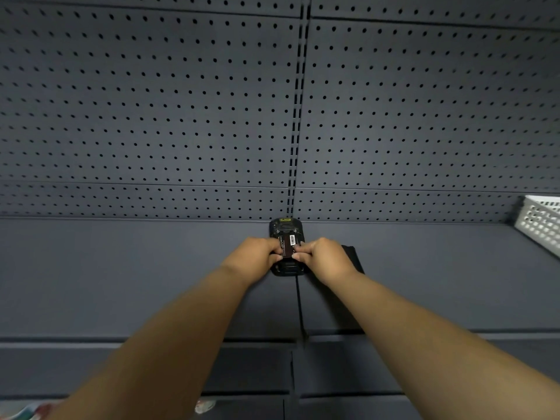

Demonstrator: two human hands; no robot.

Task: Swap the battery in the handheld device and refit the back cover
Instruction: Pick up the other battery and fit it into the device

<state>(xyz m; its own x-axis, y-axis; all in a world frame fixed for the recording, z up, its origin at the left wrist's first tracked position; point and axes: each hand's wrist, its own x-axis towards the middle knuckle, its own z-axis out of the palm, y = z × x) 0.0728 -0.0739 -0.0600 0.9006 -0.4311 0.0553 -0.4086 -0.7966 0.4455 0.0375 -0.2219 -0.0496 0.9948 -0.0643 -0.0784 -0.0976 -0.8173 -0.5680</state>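
Here, both hands pinch the dark, barcode-labelled battery (288, 245) over the device (286, 228).

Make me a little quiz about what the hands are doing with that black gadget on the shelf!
1. True or false: the back cover is already fitted on the black handheld device.
2. Which hand is touching the dark rectangular battery with the white barcode label? A) only the left hand B) only the right hand C) both hands
3. Fill in: the white perforated plastic basket stands at the far ____ of the dark grey metal shelf.

Key
1. False: the battery is bare.
2. C
3. right
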